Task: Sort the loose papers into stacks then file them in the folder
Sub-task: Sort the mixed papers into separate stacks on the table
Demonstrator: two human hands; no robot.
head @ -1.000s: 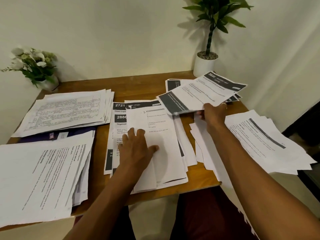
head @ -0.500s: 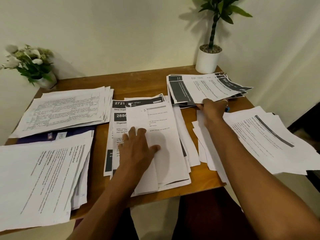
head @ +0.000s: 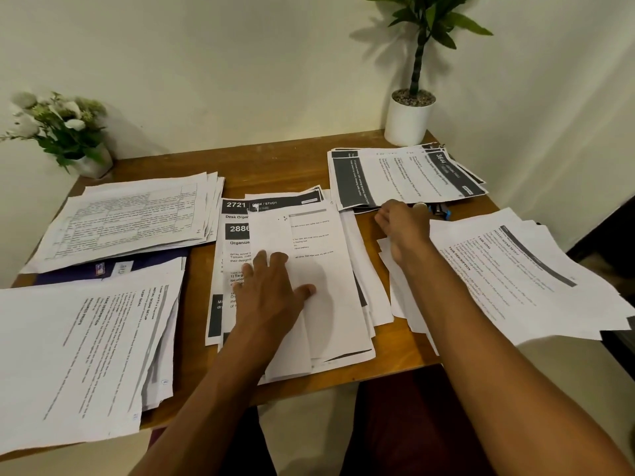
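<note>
Several paper stacks lie on the wooden table (head: 275, 170). My left hand (head: 275, 297) rests flat, fingers spread, on the middle pile (head: 330, 269) of loose sheets. My right hand (head: 402, 225) hovers just in front of the back-right stack (head: 405, 176) of dark-banded sheets, fingers loosely curled and holding nothing. A purple folder (head: 113, 269) shows partly between the two left stacks, mostly covered by paper. A stack with tables (head: 127, 221) lies at back left, a text stack (head: 82, 355) at front left, and another text stack (head: 508, 276) at right, overhanging the table edge.
A white flower pot (head: 89, 163) stands in the back-left corner and a potted plant (head: 409, 118) in the back-right corner. A small blue object (head: 439, 211) peeks out beside my right hand. Walls close the back and right sides.
My right hand carried a dark-banded sheet to the back-right stack, laid it on top and let go. It has drawn back a little. The left hand stayed put.
</note>
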